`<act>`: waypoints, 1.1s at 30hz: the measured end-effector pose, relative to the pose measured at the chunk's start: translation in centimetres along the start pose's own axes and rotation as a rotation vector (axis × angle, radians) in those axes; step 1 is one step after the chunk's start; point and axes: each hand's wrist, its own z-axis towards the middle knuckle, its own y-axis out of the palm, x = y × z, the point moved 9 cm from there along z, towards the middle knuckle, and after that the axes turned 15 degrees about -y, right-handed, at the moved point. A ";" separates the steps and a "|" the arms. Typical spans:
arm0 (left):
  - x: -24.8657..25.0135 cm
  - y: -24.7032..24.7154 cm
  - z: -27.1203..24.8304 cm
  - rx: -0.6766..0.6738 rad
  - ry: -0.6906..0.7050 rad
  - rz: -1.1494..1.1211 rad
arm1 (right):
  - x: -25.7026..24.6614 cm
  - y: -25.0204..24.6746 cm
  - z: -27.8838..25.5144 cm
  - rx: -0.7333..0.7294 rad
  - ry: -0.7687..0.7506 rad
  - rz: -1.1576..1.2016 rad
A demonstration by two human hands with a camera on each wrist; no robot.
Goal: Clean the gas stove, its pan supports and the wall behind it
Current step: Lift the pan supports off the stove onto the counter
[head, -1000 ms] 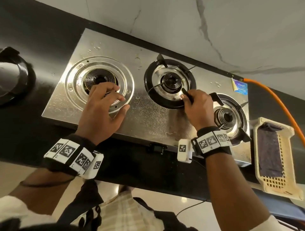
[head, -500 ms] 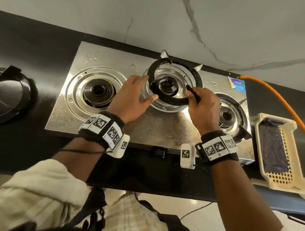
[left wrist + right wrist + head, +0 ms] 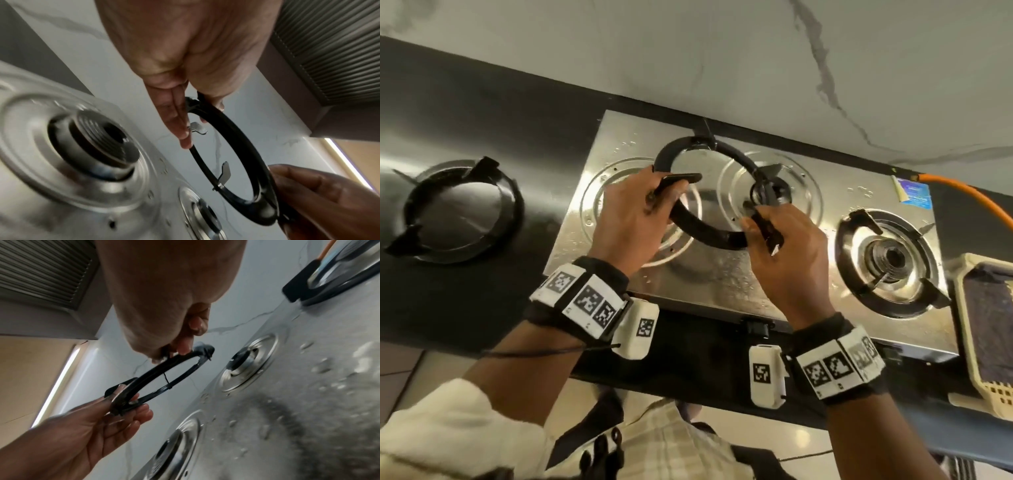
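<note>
The middle pan support (image 3: 709, 219) is held clear of the stove (image 3: 722, 274) by both hands' grip (fingers curled around its ring), one support (image 3: 887, 263) right of it unremoved.

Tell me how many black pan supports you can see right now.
3. One pan support is held above the stove by the left hand and right hand; one sits on the rightmost burner; one lies on the counter left of the stove.

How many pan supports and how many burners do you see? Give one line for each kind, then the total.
Pan supports: 3 (held in both hands, on counter, on stove)
Burners: 3 (left, middle, right)
Total: 6
</note>
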 end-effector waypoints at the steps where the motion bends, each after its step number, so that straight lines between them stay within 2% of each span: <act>1: -0.4 -1.4 -0.3 0.009 0.009 -0.012 | -1.0 0.6 0.5 -0.023 -0.025 0.020; 6: -4.2 -9.7 -1.6 0.148 0.037 0.041 | -6.3 4.7 3.4 -0.059 -0.172 0.201; 11: -10.6 -17.5 -2.6 0.312 -0.020 0.085 | -10.6 10.0 5.2 -0.088 -0.188 0.306; 17: -18.3 -24.5 -3.5 0.425 -0.102 -0.011 | -15.7 16.5 6.6 -0.183 -0.261 0.389; 25: -24.8 -28.2 -3.1 0.506 -0.177 -0.109 | -20.0 20.9 7.6 -0.305 -0.273 0.398; 29: -29.0 -27.5 -1.8 0.422 -0.237 -0.191 | -20.9 21.5 7.4 -0.342 -0.269 0.374; 33: -31.4 -26.7 -1.4 0.427 -0.324 0.065 | -21.1 21.6 7.2 -0.358 -0.254 0.350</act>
